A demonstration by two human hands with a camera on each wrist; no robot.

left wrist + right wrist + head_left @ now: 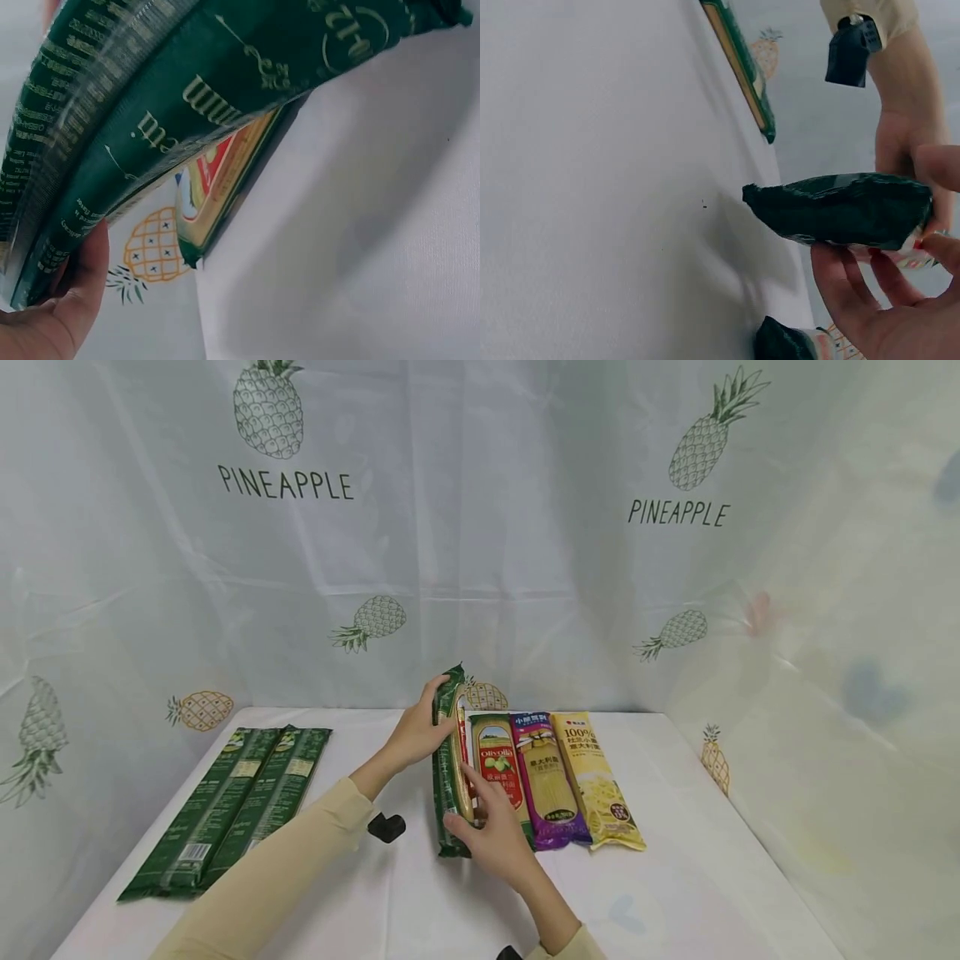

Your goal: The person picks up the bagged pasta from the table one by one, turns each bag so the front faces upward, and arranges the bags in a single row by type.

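A green pack of spaghetti (pixel 447 777) stands tilted between both hands, raised off the table. The left hand (pixel 417 732) grips its upper end, with the thumb on the side facing right. Lower down, the right hand (pixel 498 839) holds it near the bottom end, thumb on the front and fingers along the right side. The left wrist view shows the green back of the spaghetti pack (pixel 172 112) and part of the left hand (pixel 67 307). In the right wrist view, the folded bottom end of the spaghetti pack (pixel 840 214) lies between the right hand's (pixel 900 322) thumb and fingers.
Right of the hands lie a green-and-red Olivoila pasta pack (pixel 495 760), a purple pasta pack (pixel 551 777) and a yellow pasta pack (pixel 596 785), side by side. Two green packs (pixel 217 810) lie together at the table's left. A pineapple-print curtain (pixel 480 527) hangs behind.
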